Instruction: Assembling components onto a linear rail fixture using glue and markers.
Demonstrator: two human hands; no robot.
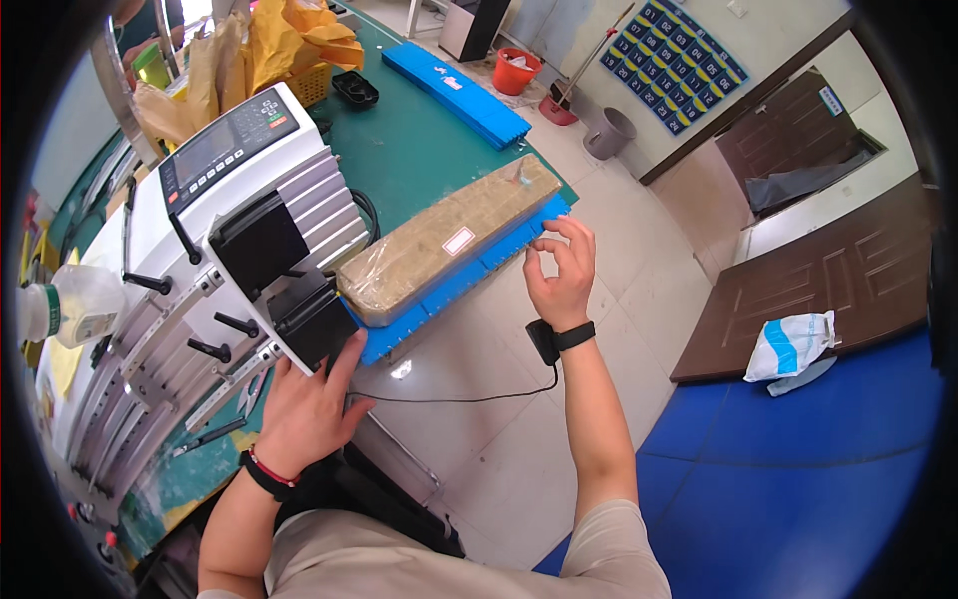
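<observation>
A white machine [110, 210] with a control panel stands on the left, black plates [309, 317] at its near end. My left hand [311, 407] is at the lower edge of those plates, fingers stretched out and thumb apart; some fingertips are hidden behind the machine. Beside the machine lies a long brown block wrapped in clear film [449, 240], bearing a small white label. It rests on a blue plastic strip [429, 317] along the table's edge. My right hand [561, 270] is at the strip's far end, thumb and forefinger curled together in a pinch; whatever is between them is too small to tell.
Another blue strip [454, 92] lies farther back on the green table [399, 150], near a small black tray [355, 90] and yellow packaging [294, 45]. A clear bottle [85, 304] stands left. A thin black cable [459, 400] runs from my right wristband toward my left hand.
</observation>
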